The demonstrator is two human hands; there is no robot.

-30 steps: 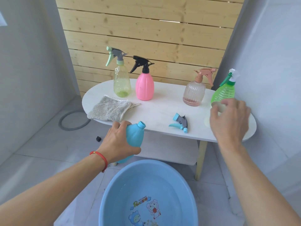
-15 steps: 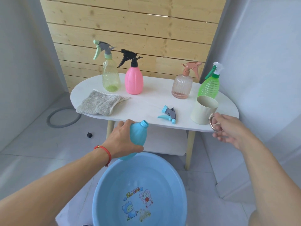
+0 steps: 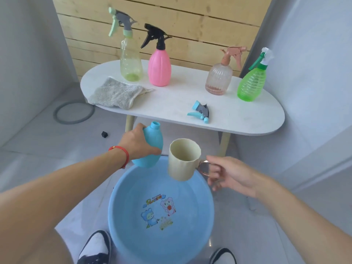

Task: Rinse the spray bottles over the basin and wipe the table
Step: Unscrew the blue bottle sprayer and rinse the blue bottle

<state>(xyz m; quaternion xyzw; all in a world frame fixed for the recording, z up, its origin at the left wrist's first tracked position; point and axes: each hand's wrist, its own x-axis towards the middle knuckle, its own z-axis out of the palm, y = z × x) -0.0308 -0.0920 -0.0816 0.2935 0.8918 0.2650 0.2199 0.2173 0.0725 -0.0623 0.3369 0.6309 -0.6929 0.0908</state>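
This looks like a corner of a home, perhaps a balcony or washing area; which one cannot be told. The floor (image 3: 38,141) is laid with large pale glossy tiles, the side walls (image 3: 314,54) are plain grey, and the back wall is pine planks (image 3: 190,21) set crosswise. A small white oval table (image 3: 238,119) on light wooden legs carries household spray bottles (image 3: 159,67) and a grey cloth (image 3: 116,94). A blue plastic basin (image 3: 133,187) with cartoon prints sits on the floor. A grey ring (image 3: 73,113) lies on the tiles by the left wall.
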